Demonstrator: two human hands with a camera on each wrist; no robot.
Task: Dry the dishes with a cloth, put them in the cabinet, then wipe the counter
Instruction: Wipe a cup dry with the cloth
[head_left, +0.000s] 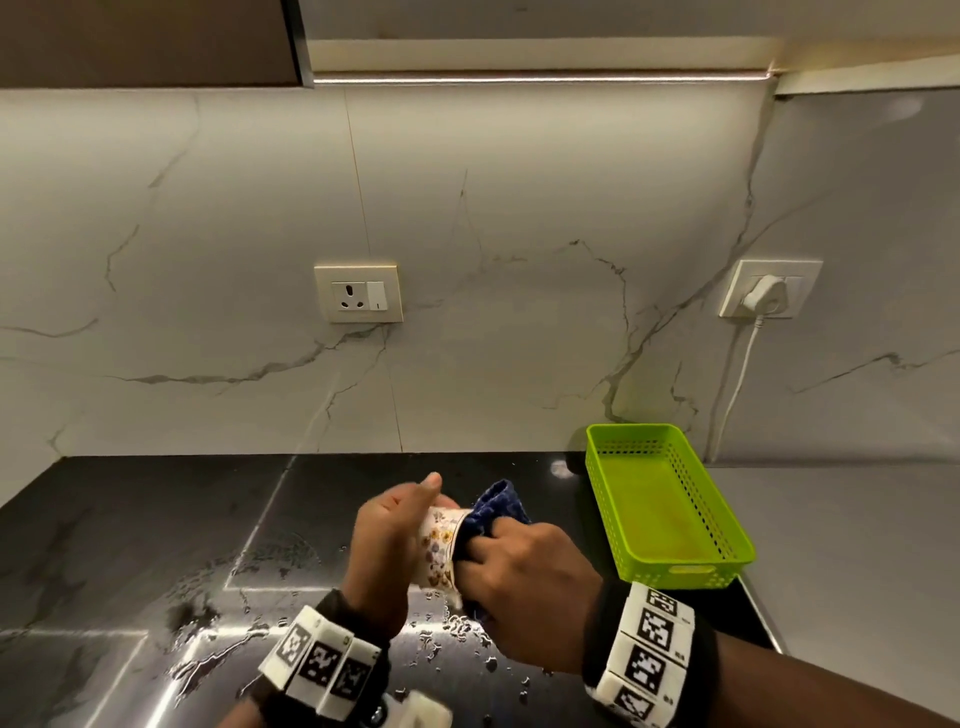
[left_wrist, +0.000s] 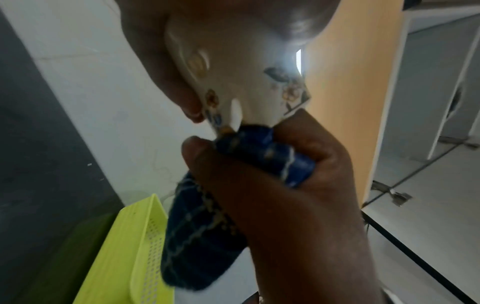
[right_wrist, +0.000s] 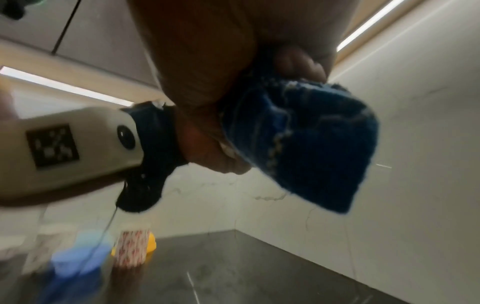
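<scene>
My fingers (head_left: 498, 540) on the right hand (head_left: 524, 577) are curled tight round a bunched blue cloth (head_left: 501, 501), pushing it into the mouth of a flowered cup (head_left: 439, 551). My left hand (head_left: 387, 535) is wrapped round the cup's base end, thumb up over the side, so the cup lies sideways between both hands, held above the wet black counter (head_left: 156, 519) and well apart from the wall.

I judge I'm in the middle of drying the inside of this cup; the cabinet and the wiping are yet to come.

What could go wrong: the glazed cup looks slick, and if it is wet where I hold it, a hard twist of the cloth could turn it out of my left hand and drop it on the stone, where it might chip. The wad of cloth may also be too thick to reach the bottom, leaving damp inside. Water is pooled just under my hands, and a trailing corner of cloth could soak it up.

Counting: one cup in hand, one cloth, one green basket (head_left: 670, 519) to my right with nothing visible in it. The right wrist view shows one red-patterned cup (right_wrist: 132, 244) standing further along the counter, with blurred blue and yellow things beside it that I cannot make out.
</scene>
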